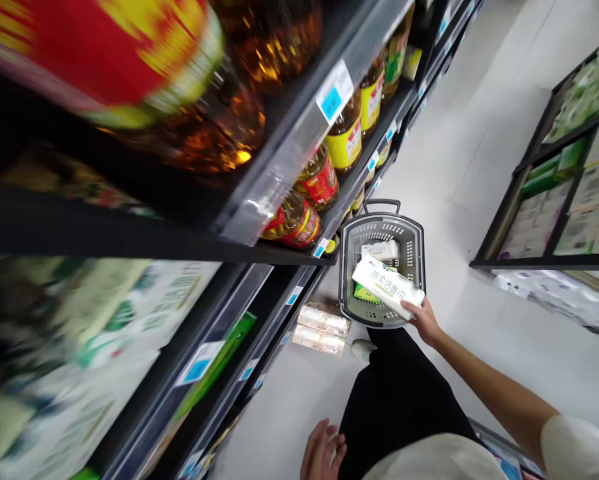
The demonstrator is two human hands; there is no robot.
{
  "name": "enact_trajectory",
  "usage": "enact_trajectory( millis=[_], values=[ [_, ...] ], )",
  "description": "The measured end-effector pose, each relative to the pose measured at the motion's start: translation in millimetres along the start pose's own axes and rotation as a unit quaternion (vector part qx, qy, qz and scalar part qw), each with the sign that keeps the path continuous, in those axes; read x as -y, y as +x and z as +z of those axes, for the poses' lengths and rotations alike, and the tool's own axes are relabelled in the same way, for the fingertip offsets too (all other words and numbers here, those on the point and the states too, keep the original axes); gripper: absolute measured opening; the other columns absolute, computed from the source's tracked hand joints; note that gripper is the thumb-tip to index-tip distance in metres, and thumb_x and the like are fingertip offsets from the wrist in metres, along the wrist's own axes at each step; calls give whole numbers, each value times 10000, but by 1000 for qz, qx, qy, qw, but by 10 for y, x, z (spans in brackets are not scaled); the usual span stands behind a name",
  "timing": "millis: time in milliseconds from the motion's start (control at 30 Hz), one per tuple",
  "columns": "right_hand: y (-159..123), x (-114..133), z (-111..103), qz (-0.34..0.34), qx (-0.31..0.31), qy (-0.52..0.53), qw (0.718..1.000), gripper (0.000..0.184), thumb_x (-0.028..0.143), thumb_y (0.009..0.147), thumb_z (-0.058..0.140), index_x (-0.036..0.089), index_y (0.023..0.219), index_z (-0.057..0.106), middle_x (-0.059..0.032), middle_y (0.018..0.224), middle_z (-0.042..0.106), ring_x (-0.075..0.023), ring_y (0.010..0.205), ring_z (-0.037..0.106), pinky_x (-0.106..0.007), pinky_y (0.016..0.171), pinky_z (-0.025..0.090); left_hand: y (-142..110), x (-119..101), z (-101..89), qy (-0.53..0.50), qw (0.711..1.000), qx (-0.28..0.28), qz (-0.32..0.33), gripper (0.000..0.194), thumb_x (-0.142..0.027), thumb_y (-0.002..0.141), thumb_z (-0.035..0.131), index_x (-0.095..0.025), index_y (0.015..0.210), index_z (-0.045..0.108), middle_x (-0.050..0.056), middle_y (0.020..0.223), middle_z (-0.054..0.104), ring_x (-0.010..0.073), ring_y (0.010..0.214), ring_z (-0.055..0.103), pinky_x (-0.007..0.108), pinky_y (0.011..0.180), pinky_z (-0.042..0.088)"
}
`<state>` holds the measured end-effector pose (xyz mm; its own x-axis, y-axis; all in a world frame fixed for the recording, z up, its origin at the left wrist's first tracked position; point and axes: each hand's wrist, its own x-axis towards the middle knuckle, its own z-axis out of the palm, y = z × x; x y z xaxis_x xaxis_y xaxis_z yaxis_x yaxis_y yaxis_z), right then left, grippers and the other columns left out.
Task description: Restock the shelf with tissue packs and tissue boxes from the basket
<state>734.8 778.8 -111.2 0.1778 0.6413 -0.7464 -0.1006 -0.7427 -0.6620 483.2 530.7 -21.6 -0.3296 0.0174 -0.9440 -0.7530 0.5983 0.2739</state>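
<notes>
A white pack of face towels (387,285) with green print is in my right hand (426,321), gripped at its near right end. It is tilted over the grey shopping basket (346,280). Below it, inside the basket, lie a smaller white pack (380,250) and a bright green item (367,293), partly covered. My left hand (323,451) hangs low beside my dark trousers, its fingers loosely curled and apart, with nothing visible in it.
Shelves with oil bottles (347,137) and white packs (124,333) run along the left. Shiny wrapped packs (322,328) sit on the floor by the shelf foot. Another shelf (539,173) with packaged goods stands right, across the pale floor (447,173).
</notes>
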Motion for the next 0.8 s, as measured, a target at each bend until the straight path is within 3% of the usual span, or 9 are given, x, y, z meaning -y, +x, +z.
enact_trajectory(
  millis=[100,167,267,333,500,800],
  values=[
    [-712,127,-44,-52,35,10,998,995,463,648,913,305,1510,442,-129,1418,650,-361,1228,681,-526,957,628,-376,-185,61,-47,994,75,66,560,-487,592,935,-211,1029,720,85,1007,700,264,893,708,384,821,579],
    [-1126,186,-56,-111,48,2,993,1106,468,630,925,294,1573,374,-133,1484,604,-360,1341,610,-544,1099,542,-633,-297,81,-71,984,120,107,559,-501,609,939,-191,1021,725,98,1005,694,253,890,696,374,818,579],
    [-1627,270,-36,-202,67,-41,976,1180,481,634,926,277,1622,314,-135,1569,524,-352,1436,522,-554,1220,407,-952,-449,69,-106,965,185,155,562,-522,643,929,-167,1023,716,98,987,686,224,888,674,355,819,571],
    [-1893,341,6,-251,86,-76,961,1200,485,652,919,283,1644,274,-133,1603,484,-358,1446,510,-577,1230,379,-1116,-533,38,-129,947,229,183,540,-510,673,919,-171,1038,712,96,1023,683,219,914,669,356,829,568],
    [-2402,562,165,-319,150,-110,930,1239,494,643,926,273,1655,246,-142,1610,472,-376,1449,500,-593,1213,394,-1422,-663,-78,-190,904,307,229,549,-471,750,883,-203,1190,690,113,1219,665,247,1043,668,421,924,569],
    [-2878,831,434,-381,194,-188,884,1249,494,596,939,245,1638,296,-141,1624,445,-390,1476,452,-574,1249,347,-1719,-731,-365,-276,852,344,282,467,-434,752,891,-195,1100,693,86,1113,695,229,1010,653,417,912,574]
  ],
)
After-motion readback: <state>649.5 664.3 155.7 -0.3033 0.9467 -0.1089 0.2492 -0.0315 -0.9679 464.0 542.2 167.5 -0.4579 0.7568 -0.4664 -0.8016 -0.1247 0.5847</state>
